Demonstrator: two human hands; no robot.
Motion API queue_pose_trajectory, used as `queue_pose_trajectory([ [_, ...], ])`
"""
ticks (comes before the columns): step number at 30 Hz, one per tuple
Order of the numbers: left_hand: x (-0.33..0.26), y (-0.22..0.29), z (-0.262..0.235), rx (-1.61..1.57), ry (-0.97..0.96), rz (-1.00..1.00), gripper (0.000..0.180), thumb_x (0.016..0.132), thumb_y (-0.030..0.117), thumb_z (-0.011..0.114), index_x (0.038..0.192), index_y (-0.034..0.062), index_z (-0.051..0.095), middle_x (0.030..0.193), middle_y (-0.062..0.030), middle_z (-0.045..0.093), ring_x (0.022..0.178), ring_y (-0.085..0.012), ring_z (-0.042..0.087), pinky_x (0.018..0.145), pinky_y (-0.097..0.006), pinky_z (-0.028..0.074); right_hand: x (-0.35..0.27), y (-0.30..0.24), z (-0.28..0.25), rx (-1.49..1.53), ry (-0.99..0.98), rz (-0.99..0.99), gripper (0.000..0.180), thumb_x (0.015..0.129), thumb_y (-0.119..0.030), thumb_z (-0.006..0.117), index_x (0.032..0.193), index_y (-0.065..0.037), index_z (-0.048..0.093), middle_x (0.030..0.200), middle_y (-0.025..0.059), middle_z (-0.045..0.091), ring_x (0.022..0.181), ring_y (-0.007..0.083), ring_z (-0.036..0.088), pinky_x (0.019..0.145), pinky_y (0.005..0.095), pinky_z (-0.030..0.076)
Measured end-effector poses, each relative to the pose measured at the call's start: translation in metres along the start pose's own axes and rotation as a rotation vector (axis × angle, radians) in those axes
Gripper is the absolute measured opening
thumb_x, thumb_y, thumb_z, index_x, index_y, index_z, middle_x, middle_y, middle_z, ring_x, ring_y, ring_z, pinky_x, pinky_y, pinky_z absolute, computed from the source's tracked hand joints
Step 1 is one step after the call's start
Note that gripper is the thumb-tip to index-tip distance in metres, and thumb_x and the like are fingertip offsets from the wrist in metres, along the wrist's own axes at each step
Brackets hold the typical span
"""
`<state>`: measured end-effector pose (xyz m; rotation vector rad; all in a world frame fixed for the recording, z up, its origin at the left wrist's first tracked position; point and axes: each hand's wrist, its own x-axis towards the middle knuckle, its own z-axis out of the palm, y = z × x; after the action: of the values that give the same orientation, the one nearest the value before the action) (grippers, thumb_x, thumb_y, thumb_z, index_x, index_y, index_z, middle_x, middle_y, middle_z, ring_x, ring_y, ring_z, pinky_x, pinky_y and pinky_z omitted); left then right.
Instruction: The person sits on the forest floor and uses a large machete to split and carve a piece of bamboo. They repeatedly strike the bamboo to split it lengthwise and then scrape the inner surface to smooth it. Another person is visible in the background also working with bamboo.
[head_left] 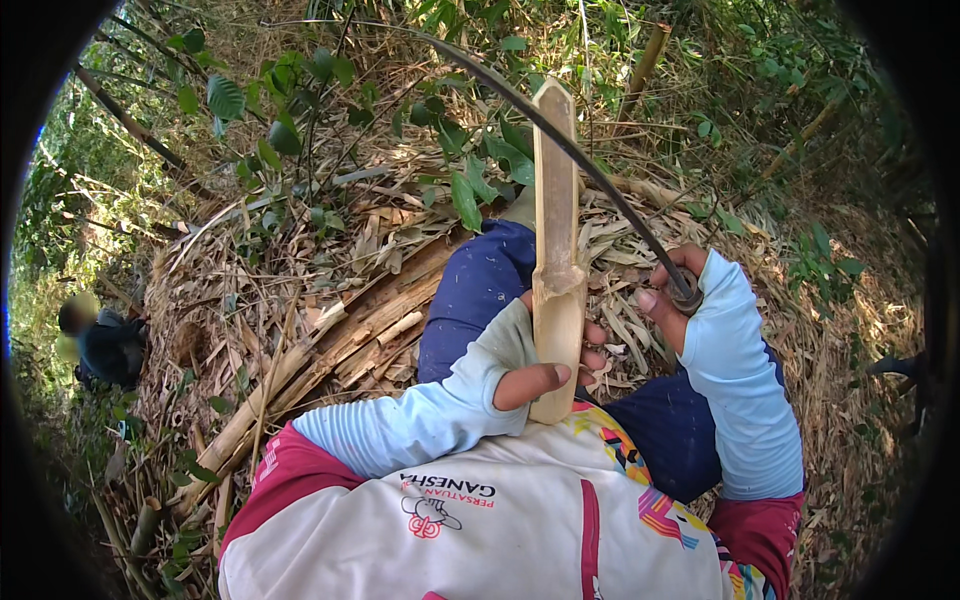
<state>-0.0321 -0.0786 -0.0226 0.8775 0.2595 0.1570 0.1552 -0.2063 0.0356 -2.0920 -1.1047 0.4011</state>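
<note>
A split piece of bamboo (556, 215) stands lengthwise in front of my chest, its node ridge near the middle and its far end cut to a blunt point. My left hand (535, 385) is closed around its lower part, thumb across the near face and fingertips showing at the right edge. In my right hand (672, 290) is a long-bladed knife (590, 165), gripped at its near end; the handle is mostly hidden by the fingers. Its thin, dark, curved blade runs up and left, passing across the bamboo's upper part in view. I cannot tell whether they touch.
Split bamboo lengths (340, 345) lie to the left of my bent legs (480, 285) on dry leaf litter (225, 345). Leafy plants (480, 185) grow just ahead. A cut stalk (645, 70) rises at the far right. Another person (108, 345) is at the far left.
</note>
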Motion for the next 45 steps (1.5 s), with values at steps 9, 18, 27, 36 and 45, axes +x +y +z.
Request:
queue_pose_trajectory([
  [9,0.000,-0.019,-0.005,0.074,-0.073,-0.187,0.041,0.083,0.005,0.065,0.117,0.0030,0.044,0.094,-0.0115,0.062,0.079,-0.0220,0.066,0.074,-0.035,0.056,0.004,0.013,-0.002,-0.089,0.202,-0.120,0.024,0.079,-0.017,0.075,0.092,-0.002,0.062,0.067,0.0096,0.060,0.060,0.0189,0.057,0.056,0.0320,0.045],
  [18,0.001,-0.025,-0.009,0.043,-0.049,-0.049,0.025,0.083,0.005,0.066,0.103,0.0022,0.051,0.086,-0.0086,0.058,0.072,-0.0188,0.063,0.064,-0.033,0.054,0.005,0.012,0.000,-0.176,0.189,-0.125,0.024,0.076,-0.014,0.077,0.091,-0.004,0.061,0.069,0.0115,0.057,0.061,0.0234,0.055,0.059,0.0345,0.045],
  [27,-0.003,-0.014,-0.010,0.040,-0.083,-0.042,0.035,0.078,0.006,0.066,0.108,0.0021,0.048,0.087,-0.0091,0.057,0.072,-0.0183,0.061,0.061,-0.033,0.052,0.002,0.008,0.004,-0.440,0.024,-0.144,0.024,0.072,-0.011,0.077,0.091,-0.009,0.064,0.077,0.0133,0.060,0.068,0.0304,0.061,0.060,0.0389,0.047],
  [36,-0.012,-0.009,-0.022,0.058,-0.217,-0.089,0.047,0.074,0.002,0.062,0.118,0.0011,0.046,0.101,-0.0083,0.052,0.081,-0.0169,0.057,0.069,-0.031,0.049,-0.006,0.002,0.019,-0.722,-0.275,-0.268,0.040,0.057,-0.019,0.078,0.093,-0.010,0.063,0.081,0.0102,0.061,0.078,0.0318,0.060,0.075,0.0423,0.045],
  [45,-0.012,0.000,-0.015,0.001,-0.268,-0.026,0.045,0.074,0.002,0.062,0.116,0.0014,0.045,0.097,-0.0076,0.052,0.079,-0.0142,0.054,0.065,-0.028,0.047,0.000,-0.003,0.017,-0.718,-0.255,-0.216,0.026,0.065,-0.024,0.073,0.087,-0.013,0.064,0.070,0.0059,0.063,0.074,0.0287,0.065,0.066,0.0468,0.046],
])
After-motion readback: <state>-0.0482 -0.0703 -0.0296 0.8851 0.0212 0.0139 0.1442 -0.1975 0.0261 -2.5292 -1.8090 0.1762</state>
